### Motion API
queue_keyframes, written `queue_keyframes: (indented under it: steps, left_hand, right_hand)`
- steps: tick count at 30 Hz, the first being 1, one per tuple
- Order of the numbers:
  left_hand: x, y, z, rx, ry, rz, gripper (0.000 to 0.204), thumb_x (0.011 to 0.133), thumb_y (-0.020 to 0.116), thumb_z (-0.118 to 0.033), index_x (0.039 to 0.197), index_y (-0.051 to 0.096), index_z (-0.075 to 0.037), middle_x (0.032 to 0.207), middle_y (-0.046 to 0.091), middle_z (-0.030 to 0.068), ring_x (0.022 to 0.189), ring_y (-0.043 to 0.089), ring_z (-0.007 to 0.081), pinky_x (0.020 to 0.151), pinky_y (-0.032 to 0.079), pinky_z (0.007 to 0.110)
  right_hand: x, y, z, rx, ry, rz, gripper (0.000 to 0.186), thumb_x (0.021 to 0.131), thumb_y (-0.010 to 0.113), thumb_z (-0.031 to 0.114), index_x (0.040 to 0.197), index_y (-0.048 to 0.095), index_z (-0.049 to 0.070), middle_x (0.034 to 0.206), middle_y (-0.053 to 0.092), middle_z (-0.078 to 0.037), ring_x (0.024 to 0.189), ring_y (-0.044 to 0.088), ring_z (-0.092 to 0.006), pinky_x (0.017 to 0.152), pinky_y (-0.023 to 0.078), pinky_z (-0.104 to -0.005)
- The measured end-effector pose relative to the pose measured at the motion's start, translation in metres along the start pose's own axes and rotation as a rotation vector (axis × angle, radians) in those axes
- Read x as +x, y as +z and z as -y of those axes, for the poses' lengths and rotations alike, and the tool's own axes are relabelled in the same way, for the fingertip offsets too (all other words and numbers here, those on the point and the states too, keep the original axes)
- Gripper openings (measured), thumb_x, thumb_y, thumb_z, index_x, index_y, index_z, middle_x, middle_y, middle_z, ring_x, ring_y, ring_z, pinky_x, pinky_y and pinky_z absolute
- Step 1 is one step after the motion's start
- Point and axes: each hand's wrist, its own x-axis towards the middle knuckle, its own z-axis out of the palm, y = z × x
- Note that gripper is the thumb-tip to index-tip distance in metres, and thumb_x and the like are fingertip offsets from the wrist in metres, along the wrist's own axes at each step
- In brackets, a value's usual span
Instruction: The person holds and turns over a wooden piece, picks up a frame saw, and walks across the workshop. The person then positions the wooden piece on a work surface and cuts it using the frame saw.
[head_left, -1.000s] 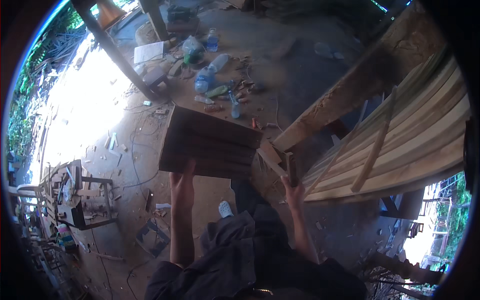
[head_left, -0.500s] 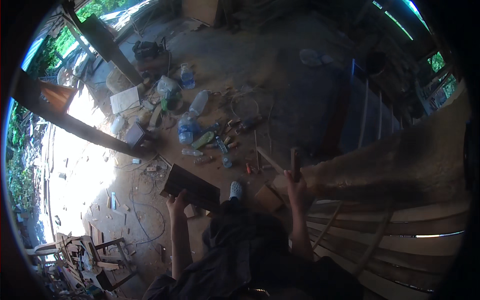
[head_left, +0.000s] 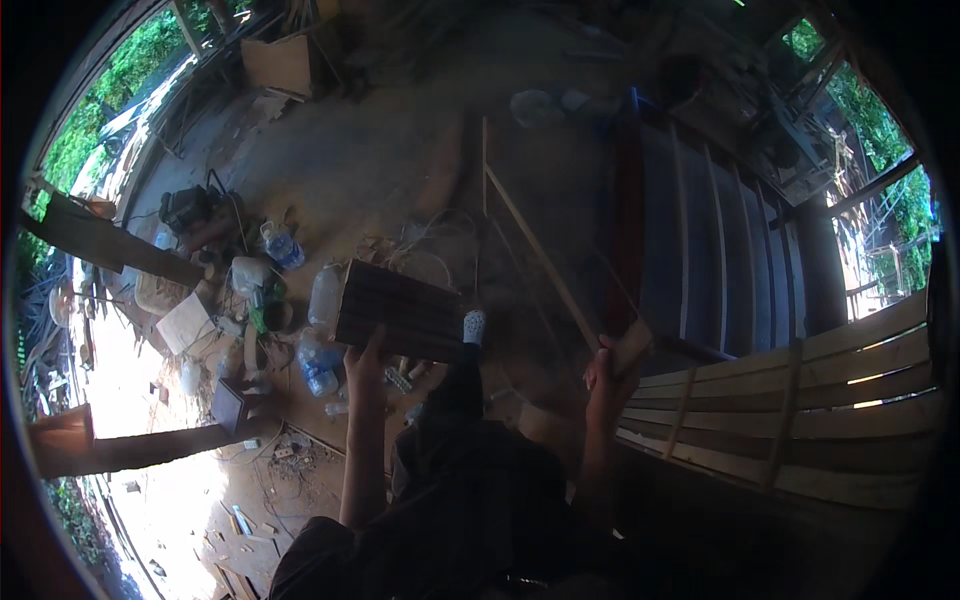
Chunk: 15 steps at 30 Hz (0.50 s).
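My left hand (head_left: 366,362) is closed on the near edge of a dark, flat rectangular wooden board (head_left: 405,312), held out tilted in front of me. To the right, my right hand (head_left: 604,385) is closed round a short pale wooden block (head_left: 632,346). A long thin wooden strip (head_left: 540,250) slants away from this hand to the far left. Whether strip and block are joined, I cannot tell. My shoe (head_left: 474,326) shows just past the board's right edge.
Plastic bottles (head_left: 318,362), a green container (head_left: 268,305) and scraps litter the floor at left. A wooden post (head_left: 150,448) juts in from the left. A slatted wooden panel (head_left: 800,420) stands at right, with a dark ribbed frame (head_left: 710,240) beyond it.
My view has swung to the right and forward. The board has risen and now covers part of the bottles. The piece in my right hand has turned, showing its pale face and the long strip.
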Motion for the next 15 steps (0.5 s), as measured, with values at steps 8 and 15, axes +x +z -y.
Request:
queue_keyframes:
  steps: [8, 15]
  left_hand:
    - [0.228, 0.265, -0.057, -0.029, -0.096, 0.387, 0.036, 0.099, 0.071, -0.025, 0.125, 0.066, -0.001, 0.114, 0.070, 0.0061, 0.106, 0.068, 0.0179, 0.087, 0.056, 0.036]
    - [0.372, 0.471, -0.128, 0.010, -0.044, 0.443, 0.037, 0.099, 0.071, -0.023, 0.127, 0.066, 0.000, 0.118, 0.069, 0.0055, 0.113, 0.065, 0.0160, 0.092, 0.053, 0.035]
  right_hand:
    - [0.237, 0.071, 0.059, 0.204, -0.243, -0.065, 0.023, 0.096, 0.065, 0.009, 0.116, 0.068, -0.002, 0.065, 0.055, -0.001, 0.054, 0.050, -0.0088, 0.052, 0.038, -0.0250]
    - [0.438, 0.125, 0.055, 0.064, -0.292, -0.127, 0.034, 0.101, 0.068, 0.029, 0.114, 0.067, -0.002, 0.063, 0.053, 0.001, 0.049, 0.047, -0.0076, 0.047, 0.034, -0.0238]
